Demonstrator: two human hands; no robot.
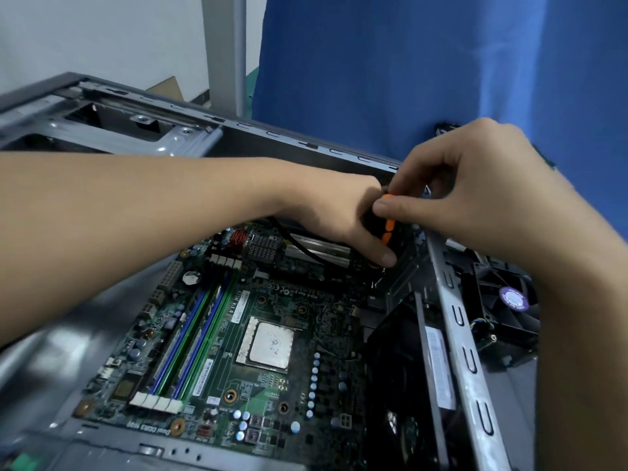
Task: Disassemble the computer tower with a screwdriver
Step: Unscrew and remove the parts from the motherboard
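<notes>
Work in the head view is gathered at the far right corner of the motherboard (238, 355), which lies flat inside the opened computer tower (455, 311). The screwdriver (389, 228), with a black and orange handle, stands above this corner. Its long axis is almost upright and the shaft goes down toward the board. The tip is dark and blurred, so the screw itself cannot be made out.

The right hand (475, 188) comes from the right of the motherboard and pinches the top of the handle between thumb and curled fingers. The left hand (339, 215) reaches over the far part of the board from the left and holds the lower part of the handle. Its thumb lies along the handle and points down, and its other fingers are hidden behind it. So the tool stands between the two hands and touches both; neither hand must travel to reach it.

The step in hand is probably loosening a screw at this corner. The next turn depends on the axis standing straight above the screw head: the right hand seems placed to twist, the left to steady. If the shaft tilts, the tip may slip onto the parts nearby.
</notes>
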